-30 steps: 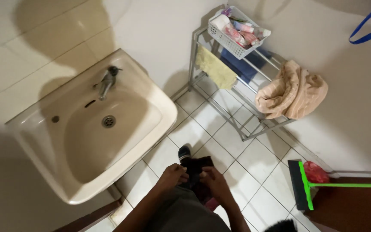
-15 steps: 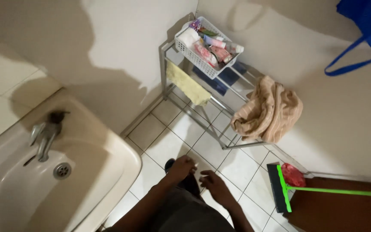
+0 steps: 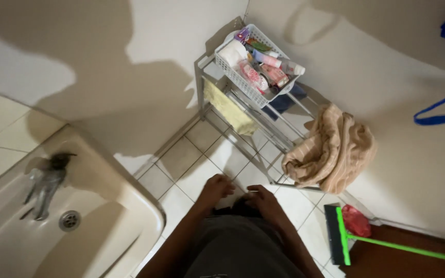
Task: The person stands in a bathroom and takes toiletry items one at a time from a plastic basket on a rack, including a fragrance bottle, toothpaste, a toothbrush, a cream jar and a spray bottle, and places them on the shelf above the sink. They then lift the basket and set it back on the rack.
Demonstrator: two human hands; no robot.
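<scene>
Basically my left hand and right hand met at 6 o'clock over grey clothing; grip unclear, I couldn't tell.

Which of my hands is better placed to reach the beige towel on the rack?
Probably the right hand: it sits nearer the towel; the left hand lies toward the sink.
</scene>
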